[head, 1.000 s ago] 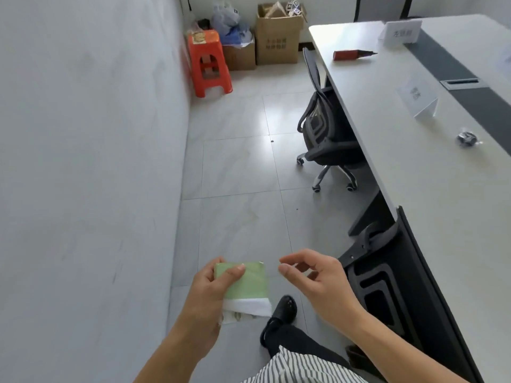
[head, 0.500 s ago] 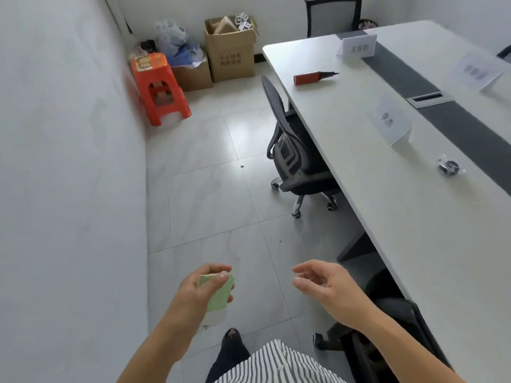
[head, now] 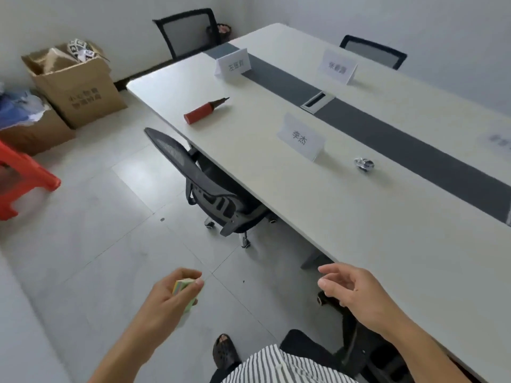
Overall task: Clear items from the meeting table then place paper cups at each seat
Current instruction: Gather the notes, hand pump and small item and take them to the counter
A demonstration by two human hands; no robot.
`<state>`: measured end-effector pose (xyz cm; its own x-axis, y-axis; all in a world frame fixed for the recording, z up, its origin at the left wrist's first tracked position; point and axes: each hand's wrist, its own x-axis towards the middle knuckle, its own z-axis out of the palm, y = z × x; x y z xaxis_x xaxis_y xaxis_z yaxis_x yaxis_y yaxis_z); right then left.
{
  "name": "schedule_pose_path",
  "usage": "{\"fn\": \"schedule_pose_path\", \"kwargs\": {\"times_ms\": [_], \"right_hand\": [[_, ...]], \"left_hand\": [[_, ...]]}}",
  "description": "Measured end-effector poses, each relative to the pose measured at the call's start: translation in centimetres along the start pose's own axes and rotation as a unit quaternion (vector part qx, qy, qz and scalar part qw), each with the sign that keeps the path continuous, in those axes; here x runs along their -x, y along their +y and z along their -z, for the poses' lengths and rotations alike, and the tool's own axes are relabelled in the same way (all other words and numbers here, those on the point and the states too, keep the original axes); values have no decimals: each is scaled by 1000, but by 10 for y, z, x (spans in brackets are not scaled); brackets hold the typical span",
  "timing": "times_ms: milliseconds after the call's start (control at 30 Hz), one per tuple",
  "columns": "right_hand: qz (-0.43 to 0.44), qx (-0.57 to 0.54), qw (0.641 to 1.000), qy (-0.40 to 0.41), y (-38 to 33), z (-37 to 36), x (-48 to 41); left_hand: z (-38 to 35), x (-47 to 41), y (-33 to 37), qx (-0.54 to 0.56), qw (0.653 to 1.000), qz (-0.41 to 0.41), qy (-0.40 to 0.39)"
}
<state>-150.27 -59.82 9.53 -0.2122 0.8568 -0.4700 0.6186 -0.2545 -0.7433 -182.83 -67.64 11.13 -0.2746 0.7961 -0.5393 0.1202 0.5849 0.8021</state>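
Head view: left hand [head: 168, 297] around pad [head: 181, 286], right hand [head: 356, 294] slack; pump [head: 203, 113] nozzle up-right.

Open cardboard box [head: 83, 89] (crammed with paper scraps) beside a red plastic stool [head: 22, 178]; black mesh office chair [head: 193, 172] nearby.

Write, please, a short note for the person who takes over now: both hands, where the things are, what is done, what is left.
Left hand grips a small green pad over the floor, beside the table.
Right hand is empty, fingers relaxed, near the table edge.
On the table: red pump, small wrapped item, name cards.
Done: only the pad is in hand, not yet put away.
Left: clear the pump and the wrapped item, then set cups at each seat. No cups are in view.
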Motion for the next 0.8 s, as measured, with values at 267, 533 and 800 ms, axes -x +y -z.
{"fn": "schedule_pose_path", "kwargs": {"times_ms": [267,533,800], "right_hand": [[-75,-69,993,54,4,30,-59],[-106,-92,984,109,18,115,-219],[-122,126,951,255,43,210,-396]], "left_hand": [[-24,-102,81,-67,991,-31,-111],[-67,-192,166,-88,990,3,-113],[-121,-254,218,-94,988,45,-115]]}}
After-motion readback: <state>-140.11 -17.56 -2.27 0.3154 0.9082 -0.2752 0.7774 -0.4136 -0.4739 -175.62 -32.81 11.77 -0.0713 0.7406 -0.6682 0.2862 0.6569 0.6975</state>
